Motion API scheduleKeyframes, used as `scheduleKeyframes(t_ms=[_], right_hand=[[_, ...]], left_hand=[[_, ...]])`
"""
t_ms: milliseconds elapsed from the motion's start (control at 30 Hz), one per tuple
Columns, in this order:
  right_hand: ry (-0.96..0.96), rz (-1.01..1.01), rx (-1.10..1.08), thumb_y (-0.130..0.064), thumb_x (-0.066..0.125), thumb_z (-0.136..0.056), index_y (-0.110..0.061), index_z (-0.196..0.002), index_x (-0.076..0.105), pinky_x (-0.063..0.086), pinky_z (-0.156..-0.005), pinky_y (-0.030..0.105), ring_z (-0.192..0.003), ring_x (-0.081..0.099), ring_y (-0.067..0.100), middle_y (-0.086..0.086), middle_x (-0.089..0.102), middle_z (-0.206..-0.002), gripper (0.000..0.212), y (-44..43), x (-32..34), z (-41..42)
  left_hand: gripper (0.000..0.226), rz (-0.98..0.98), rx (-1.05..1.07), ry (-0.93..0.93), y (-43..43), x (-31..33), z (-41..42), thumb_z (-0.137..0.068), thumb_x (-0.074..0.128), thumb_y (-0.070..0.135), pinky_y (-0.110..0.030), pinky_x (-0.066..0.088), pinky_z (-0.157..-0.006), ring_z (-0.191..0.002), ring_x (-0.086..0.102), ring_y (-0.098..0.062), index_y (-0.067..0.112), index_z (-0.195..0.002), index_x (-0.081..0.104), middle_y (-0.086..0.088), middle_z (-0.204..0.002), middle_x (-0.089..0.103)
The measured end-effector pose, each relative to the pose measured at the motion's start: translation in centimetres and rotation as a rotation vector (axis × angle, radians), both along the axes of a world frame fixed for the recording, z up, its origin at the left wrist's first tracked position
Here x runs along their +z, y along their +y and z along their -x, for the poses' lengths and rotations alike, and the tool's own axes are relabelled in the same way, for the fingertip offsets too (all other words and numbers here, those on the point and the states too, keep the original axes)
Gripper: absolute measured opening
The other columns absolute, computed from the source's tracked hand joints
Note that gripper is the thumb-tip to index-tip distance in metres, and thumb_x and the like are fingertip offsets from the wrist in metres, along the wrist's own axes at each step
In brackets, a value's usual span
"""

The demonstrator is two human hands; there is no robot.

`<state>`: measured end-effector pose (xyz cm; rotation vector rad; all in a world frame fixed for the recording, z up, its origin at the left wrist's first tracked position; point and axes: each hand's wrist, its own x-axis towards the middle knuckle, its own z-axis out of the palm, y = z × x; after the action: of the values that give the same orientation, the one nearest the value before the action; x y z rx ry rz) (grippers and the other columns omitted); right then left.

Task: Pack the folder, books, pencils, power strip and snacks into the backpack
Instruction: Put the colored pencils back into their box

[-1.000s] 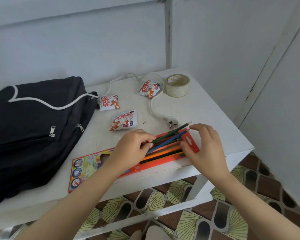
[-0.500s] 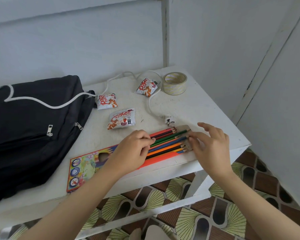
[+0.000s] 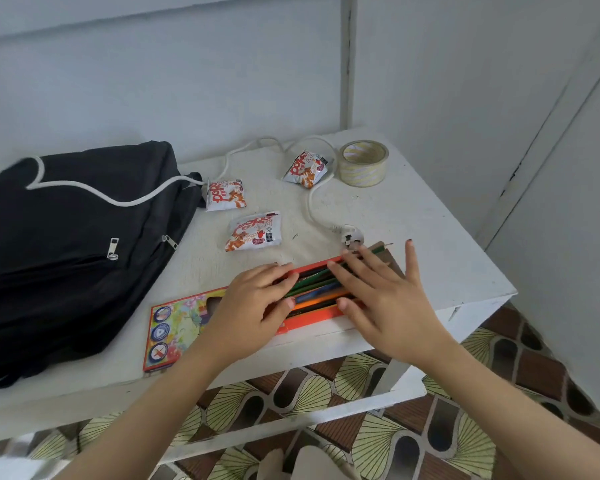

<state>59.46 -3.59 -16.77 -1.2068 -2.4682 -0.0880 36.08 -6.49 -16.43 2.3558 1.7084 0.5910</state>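
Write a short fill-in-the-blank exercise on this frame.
____ snack packets lie on the table.
The backpack is ____ with white piping.
The left hand and right hand both touch the coloured ____ in their box.
Missing words: three; black; pencils.

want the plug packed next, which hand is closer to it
Right. The right hand lies flat on the pencils, fingertips just short of the plug; the left hand grips the pencils farther left.
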Motion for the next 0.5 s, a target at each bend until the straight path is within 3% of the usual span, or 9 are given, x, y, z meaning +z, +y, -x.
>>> scheduleKeyframes(t_ms=[133,267,500], right_hand=[[-0.040,0.067,-0.001,-0.048,0.019,-0.099,-0.025,-0.135,0.050,-0.004,-0.110,0.064,-0.135,0.040,0.021,0.002,0.050,-0.140,0.053,-0.2,-0.4,0.3],[-0.039,0.082,-0.033,-0.049,0.020,-0.098,-0.027,-0.132,0.053,-0.003,-0.110,0.063,-0.132,0.044,0.020,0.001,0.053,-0.137,0.053,0.0,-0.3,0.0],[-0.097,0.075,-0.059,-0.053,0.020,-0.097,-0.023,-0.130,0.056,0.002,-0.110,0.063,-0.129,0.047,0.027,0.007,0.056,-0.133,0.057,-0.5,0.0,0.6]], left_hand=[[0.067,0.069,0.024,0.051,-0.8,0.0,0.2,-0.085,0.017,0.060,-0.026,0.006,-0.109,-0.132,0.006,0.004,0.031,-0.144,0.029,0.011,-0.153,0.019],[0.070,0.061,0.159,-0.060,-1.6,0.3,0.6,-0.080,0.025,0.065,-0.028,0.012,-0.107,-0.130,0.009,0.004,0.036,-0.143,0.028,0.012,-0.149,0.028],[0.064,0.060,0.103,0.015,-2.5,-0.1,0.5,-0.081,0.029,0.064,-0.034,0.013,-0.110,-0.137,0.017,-0.010,0.039,-0.140,0.031,0.009,-0.150,0.028]])
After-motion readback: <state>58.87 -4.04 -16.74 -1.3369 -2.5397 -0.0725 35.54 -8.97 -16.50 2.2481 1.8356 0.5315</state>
